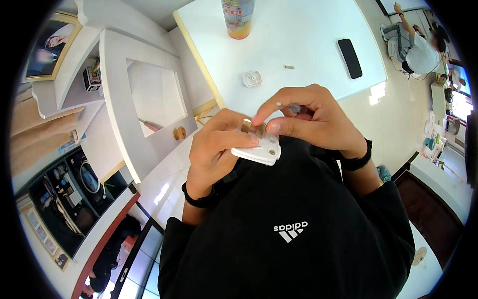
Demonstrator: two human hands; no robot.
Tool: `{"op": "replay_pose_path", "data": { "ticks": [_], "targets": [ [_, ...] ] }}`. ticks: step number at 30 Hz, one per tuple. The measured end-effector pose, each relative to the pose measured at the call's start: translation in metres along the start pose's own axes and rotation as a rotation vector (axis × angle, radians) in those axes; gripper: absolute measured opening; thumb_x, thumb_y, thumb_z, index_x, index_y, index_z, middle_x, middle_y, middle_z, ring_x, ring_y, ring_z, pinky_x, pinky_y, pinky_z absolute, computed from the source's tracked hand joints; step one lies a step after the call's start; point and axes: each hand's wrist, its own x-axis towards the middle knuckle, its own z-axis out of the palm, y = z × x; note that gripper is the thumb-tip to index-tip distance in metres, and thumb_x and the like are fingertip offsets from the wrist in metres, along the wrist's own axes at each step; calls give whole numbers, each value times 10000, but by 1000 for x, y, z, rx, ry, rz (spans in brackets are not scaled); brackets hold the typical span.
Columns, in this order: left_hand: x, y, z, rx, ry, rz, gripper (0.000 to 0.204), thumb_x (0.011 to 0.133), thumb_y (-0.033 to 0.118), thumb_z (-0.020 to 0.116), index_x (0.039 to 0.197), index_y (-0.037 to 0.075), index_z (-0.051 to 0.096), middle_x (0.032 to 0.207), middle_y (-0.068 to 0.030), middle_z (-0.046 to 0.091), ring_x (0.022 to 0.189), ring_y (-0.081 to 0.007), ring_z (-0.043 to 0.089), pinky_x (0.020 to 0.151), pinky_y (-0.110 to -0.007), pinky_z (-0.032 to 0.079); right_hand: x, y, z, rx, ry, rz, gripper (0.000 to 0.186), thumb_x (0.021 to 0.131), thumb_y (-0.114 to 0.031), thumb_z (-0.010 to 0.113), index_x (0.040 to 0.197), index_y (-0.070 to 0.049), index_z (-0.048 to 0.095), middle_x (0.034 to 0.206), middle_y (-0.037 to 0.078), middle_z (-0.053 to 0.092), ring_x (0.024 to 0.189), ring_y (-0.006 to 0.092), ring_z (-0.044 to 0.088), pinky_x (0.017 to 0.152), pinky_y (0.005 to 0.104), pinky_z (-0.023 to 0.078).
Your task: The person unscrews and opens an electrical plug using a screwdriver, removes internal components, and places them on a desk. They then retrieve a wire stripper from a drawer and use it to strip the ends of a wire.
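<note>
In front of my chest, my left hand [214,144] is closed around a small white plastic casing [259,155]. A round hole shows near one corner of the casing, and a brownish insert [256,128] sits at its upper side. My right hand [318,117] holds a small tool [297,108] with a thin metal tip and a dark see-through handle, tucked between its fingers. The right index finger and thumb also reach the casing at the insert. Fingers partly hide both the casing and the tool.
On the white table [298,30] ahead lie a small white square part [252,78], a short greyish stick [289,67] and a black phone [350,59]. A patterned container [238,20] stands at the back. To the left is a white cabinet door [117,104]. Another person [418,52] sits far right.
</note>
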Motion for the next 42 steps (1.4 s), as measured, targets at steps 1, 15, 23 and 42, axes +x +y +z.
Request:
{"op": "replay_pose_path", "data": {
  "ticks": [1,15,23,42],
  "targets": [
    [-6,0,-2,-46,-9,-52,284,742,-123,647,947,73,622,895,-154,634,764,-245,641,640,-289,503,0,0,-2,21,-27,2,136,840,-72,687,964,-18,700,698,-2,609,581,34,441,543,192,336],
    [1,1,16,-614,106,-170,521,725,142,819,1111,40,485,1042,-161,572,833,-232,630,707,-311,509,0,4,10,-281,112,-280,150,775,75,649,881,-29,671,766,59,677,666,142,677,576,203,505],
    [1,0,11,-441,152,-336,760,689,263,850,1286,7,456,1066,-110,587,971,-176,579,812,-294,467,2,10,12,-506,167,-387,197,760,3,673,927,-97,644,792,53,653,657,219,623,574,280,465],
    [11,6,24,-521,144,-622,512,830,-65,655,1269,-7,397,1154,-119,548,1010,-184,619,875,-293,516,7,56,3,401,222,144,177,950,-194,589,992,-23,593,756,-36,539,556,6,351,486,172,261]
  ]
}}
